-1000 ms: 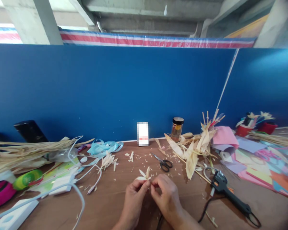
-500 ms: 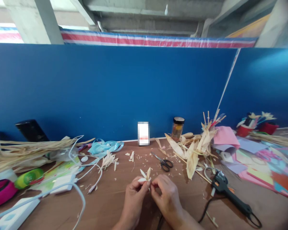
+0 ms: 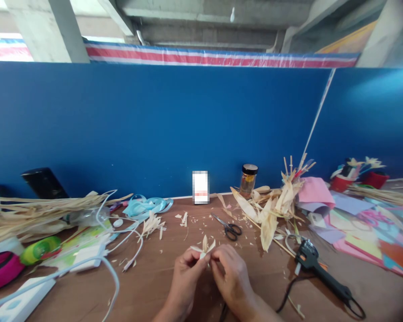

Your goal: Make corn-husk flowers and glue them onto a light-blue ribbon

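Between my two hands, low in the middle of the view, is a small pale flower [image 3: 204, 247] that looks made of dried husk strips, its petals pointing up and outward. My left hand [image 3: 188, 273] pinches its base between thumb and fingers. My right hand [image 3: 231, 273] is closed too, its thumb and fingertips pressed at the flower's right side near the base. The fingers hide the flower's lower end. Beyond my hands, black-handled scissors [image 3: 230, 229] lie on the brown table [image 3: 147, 286].
At right are husk leaves [image 3: 268, 223], a glue gun [image 3: 322, 268] with its cord, and coloured paper [image 3: 366, 246]. A lidded jar [image 3: 248, 180] stands near the blue partition [image 3: 174, 120]. Blue ribbon [image 3: 146, 206], white cables and a power strip [image 3: 27, 299] lie left.
The flower has turned slightly in my fingers, so its petals now spread to both sides around an upright one. My hands have stayed almost in place.
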{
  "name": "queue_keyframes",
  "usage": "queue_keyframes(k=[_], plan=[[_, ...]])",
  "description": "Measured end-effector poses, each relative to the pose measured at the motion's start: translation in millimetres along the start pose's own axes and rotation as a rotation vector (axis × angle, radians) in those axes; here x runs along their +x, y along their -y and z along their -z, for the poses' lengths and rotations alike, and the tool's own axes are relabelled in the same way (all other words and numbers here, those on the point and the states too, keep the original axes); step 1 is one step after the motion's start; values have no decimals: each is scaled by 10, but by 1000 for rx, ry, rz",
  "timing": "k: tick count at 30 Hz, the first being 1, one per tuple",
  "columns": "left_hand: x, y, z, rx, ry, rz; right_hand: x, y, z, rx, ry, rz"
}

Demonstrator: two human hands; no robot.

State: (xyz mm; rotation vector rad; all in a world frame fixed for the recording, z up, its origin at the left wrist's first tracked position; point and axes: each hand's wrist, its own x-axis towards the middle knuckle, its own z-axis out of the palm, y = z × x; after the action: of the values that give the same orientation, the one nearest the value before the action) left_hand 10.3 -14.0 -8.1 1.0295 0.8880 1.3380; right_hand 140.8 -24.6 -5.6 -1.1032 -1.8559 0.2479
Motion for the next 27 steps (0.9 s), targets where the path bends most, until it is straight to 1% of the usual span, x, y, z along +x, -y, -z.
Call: queue_keyframes(k=[6, 9, 12, 19, 24, 27], plan=[[9, -66, -6, -15, 14, -47, 30, 17, 43, 58, 54, 10], [34, -90, 25, 15, -34, -56, 58, 33, 79, 135, 84, -9], [53, -74, 53, 78, -77, -59, 74, 36, 94, 190, 51, -67], [68, 21, 59, 151, -75, -105, 77, 27, 84, 264, -29, -196], [80, 22, 67, 189, -107, -123, 76, 32, 66, 245, -10, -200], [74, 17, 46, 126, -88, -68, 80, 48, 52, 241, 29, -189]])
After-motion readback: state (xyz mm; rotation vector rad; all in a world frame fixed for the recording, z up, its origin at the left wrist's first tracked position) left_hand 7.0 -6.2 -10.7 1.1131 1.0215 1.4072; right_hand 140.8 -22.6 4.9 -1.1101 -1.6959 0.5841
